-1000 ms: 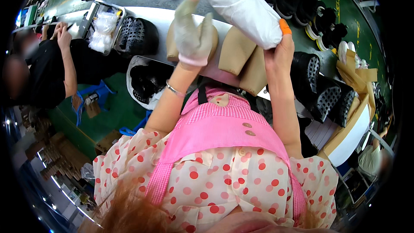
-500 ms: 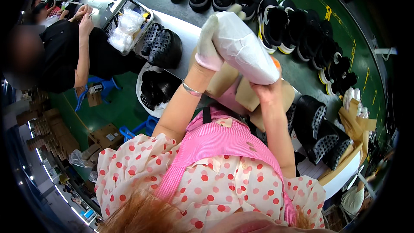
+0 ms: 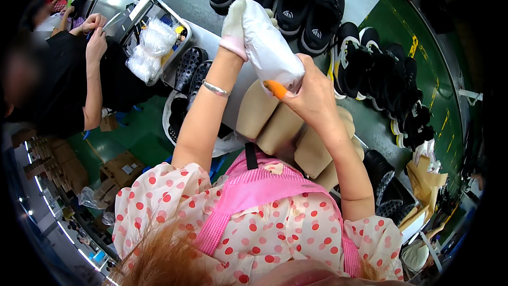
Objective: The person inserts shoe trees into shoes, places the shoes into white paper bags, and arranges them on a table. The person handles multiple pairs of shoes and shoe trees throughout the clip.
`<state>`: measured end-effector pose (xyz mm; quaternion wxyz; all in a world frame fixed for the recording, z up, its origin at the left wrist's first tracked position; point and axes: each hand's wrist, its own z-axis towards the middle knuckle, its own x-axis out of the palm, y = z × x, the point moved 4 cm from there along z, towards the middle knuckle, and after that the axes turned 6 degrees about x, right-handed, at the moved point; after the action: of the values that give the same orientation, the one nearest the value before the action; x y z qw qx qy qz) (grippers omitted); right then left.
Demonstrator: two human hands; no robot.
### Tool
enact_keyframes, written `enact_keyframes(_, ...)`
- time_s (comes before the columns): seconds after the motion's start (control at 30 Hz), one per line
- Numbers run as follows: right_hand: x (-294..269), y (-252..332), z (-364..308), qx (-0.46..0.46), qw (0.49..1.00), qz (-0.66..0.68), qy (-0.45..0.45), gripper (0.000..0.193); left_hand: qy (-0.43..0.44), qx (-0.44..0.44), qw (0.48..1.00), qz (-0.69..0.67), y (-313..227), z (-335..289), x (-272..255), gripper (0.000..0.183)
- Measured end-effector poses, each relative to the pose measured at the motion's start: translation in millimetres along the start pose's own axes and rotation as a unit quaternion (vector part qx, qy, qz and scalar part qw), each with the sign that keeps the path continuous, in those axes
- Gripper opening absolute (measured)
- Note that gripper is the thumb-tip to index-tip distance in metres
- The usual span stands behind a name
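Observation:
A long, rounded white bundle [image 3: 269, 42], its covering creased like paper or thin film, is held out over the bench between my two hands. My left hand [image 3: 233, 27], in a whitish glove, is wrapped around its far end, with fingertips showing on the other side. My right hand [image 3: 313, 91] is bare except for an orange cover on the thumb and grips the near end. What is inside the bundle is hidden. Just below lie several beige foot-shaped forms [image 3: 256, 110], close to my pink apron [image 3: 275, 198].
Several black shoes [image 3: 294, 10] stand along the far side, and more black-and-white shoes [image 3: 349, 63] line the right. Perforated black clogs [image 3: 190, 66] sit at the left, beside a tray [image 3: 185, 34] with clear plastic bundles [image 3: 153, 47]. Another person [image 3: 95, 82] works at the left.
The bundle and both hands have shifted left. My right hand has turned, so its back and the orange thumb cover show more plainly. The whole view has also shifted slightly.

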<state>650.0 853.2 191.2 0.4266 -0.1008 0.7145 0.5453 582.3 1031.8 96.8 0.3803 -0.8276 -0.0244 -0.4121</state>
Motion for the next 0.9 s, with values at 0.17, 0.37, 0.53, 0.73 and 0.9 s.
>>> enact_keyframes(0.17, 21, -1, 57, 0.007, 0.999, -0.044, -0.003, 0.055, -0.077, -0.051, 0.996, 0.018, -23, 44, -14, 0.059)
enact_keyframes(0.37, 33, -48, 125, 0.148, 0.984, 0.079, 0.056, 0.054, -0.142, 0.114, 0.644, 0.743, -70, 140, -87, 0.059)
enact_keyframes(0.53, 18, -48, 201, 0.159, 0.968, -0.102, 0.167, 0.062, -0.064, 0.059, 0.735, 0.673, -53, 170, -99, 0.055)
enact_keyframes(0.73, 75, 10, 240, 0.011, 0.934, -0.354, 0.049, 0.051, -0.092, 0.044, 0.795, 0.598, -56, 144, -71, 0.062)
enact_keyframes(0.9, 145, -26, 267, 0.04, 0.953, -0.3, -0.022, 0.05, -0.072, 0.039, 0.802, 0.592, -58, 143, -77, 0.061)
